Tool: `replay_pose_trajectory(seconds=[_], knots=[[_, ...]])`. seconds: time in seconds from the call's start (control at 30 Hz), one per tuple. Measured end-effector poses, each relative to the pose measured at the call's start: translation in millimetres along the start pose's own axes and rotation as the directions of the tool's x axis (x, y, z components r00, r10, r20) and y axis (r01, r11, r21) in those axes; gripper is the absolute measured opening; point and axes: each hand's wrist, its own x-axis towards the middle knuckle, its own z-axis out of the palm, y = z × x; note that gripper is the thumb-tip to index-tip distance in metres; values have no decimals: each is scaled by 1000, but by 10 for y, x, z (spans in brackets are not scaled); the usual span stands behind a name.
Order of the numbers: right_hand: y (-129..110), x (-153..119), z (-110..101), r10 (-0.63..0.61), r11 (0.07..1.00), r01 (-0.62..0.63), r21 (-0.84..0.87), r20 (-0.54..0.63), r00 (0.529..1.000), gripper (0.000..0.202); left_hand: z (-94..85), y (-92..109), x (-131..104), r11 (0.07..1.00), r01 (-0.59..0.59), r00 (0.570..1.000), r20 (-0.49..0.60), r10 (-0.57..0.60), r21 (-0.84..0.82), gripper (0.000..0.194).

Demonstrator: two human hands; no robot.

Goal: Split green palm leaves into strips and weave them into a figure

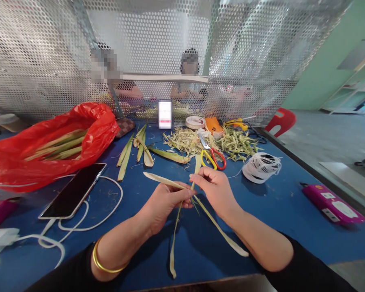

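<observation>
Several pale leaf strips (222, 229) cross between my two hands above the blue table (140, 247). My left hand (170, 200) pinches them at the crossing, thumb on top. Just to its right, my right hand (214, 186) has thumb and forefinger closed on a strip that stands up toward the scissors. One strip (158, 177) points out to the left, and a thin one (172, 251) hangs down toward the table's front edge. Beyond my right hand lie scissors (213, 156) with one yellow and one red handle.
A red plastic bag (100, 125) of leaves, a phone (73, 190) and white cables lie at left. Leaf pieces (167, 155) and shredded scraps (237, 144) lie behind. A white cord coil (260, 168) and purple box (331, 202) are at right. People sit behind the perforated screen (149, 44).
</observation>
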Motion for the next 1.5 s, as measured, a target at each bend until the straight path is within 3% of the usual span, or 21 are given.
replay_pose_trajectory(seconds=[0.1,0.2,0.27,0.33,0.4,0.57,0.73,0.9,1.1,1.27,1.4,1.5], knots=[[-10,33,-55,-55,985,55,-164,2,998,35,-11,6,2,998,38,999,-23,-37,47,17],[-89,50,-144,-257,915,199,-351,-128,958,38,-6,22,-8,991,77,995,-64,-70,105,21],[-144,48,-182,-359,880,302,-367,-97,928,29,5,31,-19,986,72,997,-40,-67,147,23],[-173,36,-182,-304,905,317,-284,88,949,18,17,32,-32,978,70,997,10,-73,196,25],[-172,20,-149,-169,956,222,-190,258,951,13,30,27,-47,959,87,994,44,-103,271,31],[-139,-17,-66,32,999,-34,-3,382,924,12,59,23,-72,953,92,992,60,-114,290,32],[-120,-6,-63,65,994,-89,65,311,948,10,59,68,-75,948,111,990,51,-132,297,25],[-113,-1,-59,146,961,-211,177,320,936,13,5,63,-49,951,137,986,54,-158,278,20],[-105,-7,-41,67,989,-103,110,290,955,10,-39,14,-16,961,242,967,50,-251,132,15],[-85,-29,-10,28,996,-46,72,239,971,11,-16,33,-38,951,255,966,-6,-258,175,14],[-78,-38,4,-14,999,8,37,172,985,11,-19,43,-39,948,250,966,16,-258,199,10],[-80,-25,-7,10,998,-23,63,200,980,11,-10,56,-40,951,232,970,18,-241,205,9]])
